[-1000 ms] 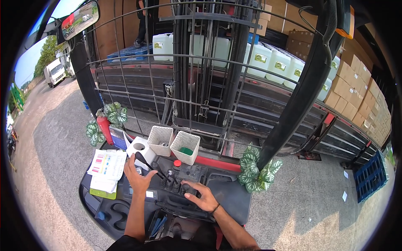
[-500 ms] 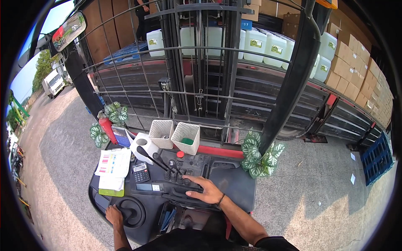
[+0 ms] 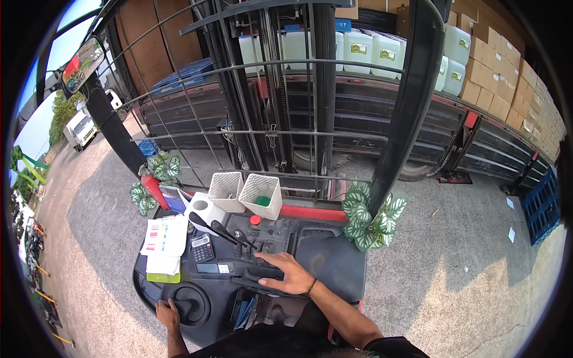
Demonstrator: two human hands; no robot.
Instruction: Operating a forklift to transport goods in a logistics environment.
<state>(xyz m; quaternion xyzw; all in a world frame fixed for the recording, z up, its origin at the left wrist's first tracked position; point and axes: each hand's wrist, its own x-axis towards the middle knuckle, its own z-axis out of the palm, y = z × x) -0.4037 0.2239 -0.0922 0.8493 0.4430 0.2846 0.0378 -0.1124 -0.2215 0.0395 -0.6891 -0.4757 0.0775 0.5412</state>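
Note:
My left hand point(image 3: 168, 313) has its fingers curled at the left side of the black steering wheel point(image 3: 192, 301) on a forklift console point(image 3: 331, 274). My right hand point(image 3: 286, 274) lies open with thumb spread, fingertips on the short control levers point(image 3: 250, 253). Beyond it stand taller black levers point(image 3: 216, 228) and a red button point(image 3: 255, 220). Papers on a lime board point(image 3: 164, 241), a calculator point(image 3: 202, 249), a paper roll point(image 3: 203, 213) and two white baskets point(image 3: 259, 197) sit on the console.
Behind the mesh guard point(image 3: 239, 134) and mast, a truck bed point(image 3: 370, 107) carries pale jerrycans point(image 3: 358, 51) and cartons point(image 3: 498, 77). Plants point(image 3: 373, 221) and a red extinguisher point(image 3: 154, 191) flank the console. A blue pallet point(image 3: 540, 203) leans at right; a white truck point(image 3: 80, 128) stands left.
My left hand has left the tall lever and moved down-left to the steering wheel. My right hand stays at the levers. The view has shifted, and the person in the truck bed has left sight.

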